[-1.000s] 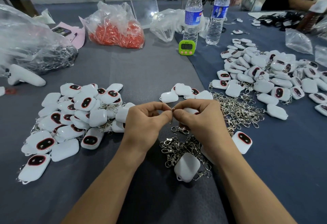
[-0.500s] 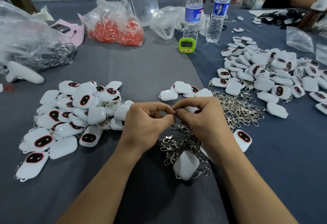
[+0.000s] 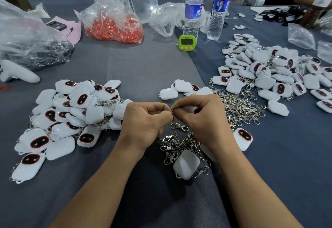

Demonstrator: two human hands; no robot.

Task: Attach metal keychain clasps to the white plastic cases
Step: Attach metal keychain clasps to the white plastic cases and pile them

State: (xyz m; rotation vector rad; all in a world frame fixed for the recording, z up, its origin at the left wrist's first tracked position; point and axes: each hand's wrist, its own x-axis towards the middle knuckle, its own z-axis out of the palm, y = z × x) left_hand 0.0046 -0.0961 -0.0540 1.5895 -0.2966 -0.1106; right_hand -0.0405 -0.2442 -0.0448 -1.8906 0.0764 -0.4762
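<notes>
Clasp pinched between left hand, right hand; bottle label unreadable.

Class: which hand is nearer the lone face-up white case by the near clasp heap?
Right. The right hand is just left of the white case; the left hand is farther left, both pinching one clasp.

Near clasp heap: tangled silver snap clasps with rings, loose on the bench. Lone white case lies on the heap's near edge, blank side up. Just beyond the heap, a single clasp is pinched between left hand and right hand. Left of the heap: case pile, many showing dark red-rimmed ovals. Right and beyond: larger clasp spread, then a wide case scatter.
</notes>
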